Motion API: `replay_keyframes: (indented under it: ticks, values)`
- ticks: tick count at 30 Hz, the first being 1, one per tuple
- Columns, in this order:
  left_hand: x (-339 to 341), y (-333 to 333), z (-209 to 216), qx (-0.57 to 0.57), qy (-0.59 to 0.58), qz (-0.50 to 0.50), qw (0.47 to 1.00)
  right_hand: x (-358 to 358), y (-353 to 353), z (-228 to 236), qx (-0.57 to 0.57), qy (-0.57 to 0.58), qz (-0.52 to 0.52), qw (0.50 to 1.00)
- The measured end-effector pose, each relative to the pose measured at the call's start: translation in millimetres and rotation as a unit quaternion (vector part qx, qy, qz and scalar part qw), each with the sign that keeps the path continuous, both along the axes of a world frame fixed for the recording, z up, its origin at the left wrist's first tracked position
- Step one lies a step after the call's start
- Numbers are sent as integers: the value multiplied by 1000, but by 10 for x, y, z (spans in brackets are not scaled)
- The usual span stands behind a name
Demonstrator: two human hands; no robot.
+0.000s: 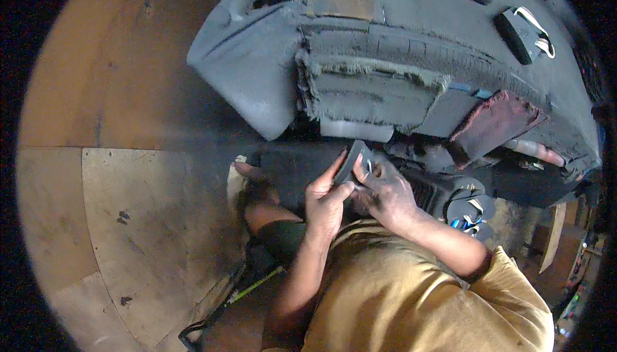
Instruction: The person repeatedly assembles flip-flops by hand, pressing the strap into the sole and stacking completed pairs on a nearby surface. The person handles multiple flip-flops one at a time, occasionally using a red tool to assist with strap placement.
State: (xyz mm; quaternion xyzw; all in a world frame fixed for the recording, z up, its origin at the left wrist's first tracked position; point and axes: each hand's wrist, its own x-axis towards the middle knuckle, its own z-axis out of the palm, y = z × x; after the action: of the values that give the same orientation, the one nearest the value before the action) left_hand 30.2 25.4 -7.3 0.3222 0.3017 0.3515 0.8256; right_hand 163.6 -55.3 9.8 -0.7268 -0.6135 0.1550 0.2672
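In front of my lap I hold a dark flip-flop [349, 161] tipped up on edge between both hands. My left hand [325, 203] is closed round its near end, with the thumb pressed toward the middle. On the other side my right hand [392, 196] has its fingers bent in against the flip-flop, close to a small pale piece that looks like the strap. The right fingertips are partly hidden, so their exact grip on the strap does not show.
A dusty grey bench [411, 5] with ragged cloth along its front stands just ahead. A reddish cloth [498, 126] hangs there. Another flip-flop with white straps [526, 36] lies on top. Several flip-flops [468, 205] are stacked at my right. Wooden boards [154, 223] cover the floor at left.
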Motion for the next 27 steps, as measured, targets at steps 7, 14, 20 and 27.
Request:
replay_keyframes:
  ticks: [7, 14, 20, 27]
  values:
    - [-102, -56, 283, 218, 227, -14, 949, 20, 64, -390, 208, -125, -2, 970]
    - [148, 151, 474, 475, 359, 48, 802, -2, 159, -439, 179, 8, 35, 983]
    - [187, 244, 697, 567, 436, 28, 698, -153, 119, -376, 100, 204, 17, 974]
    - [193, 306, 694, 560, 475, 14, 679, -224, 82, -178, 48, 340, -3, 939]
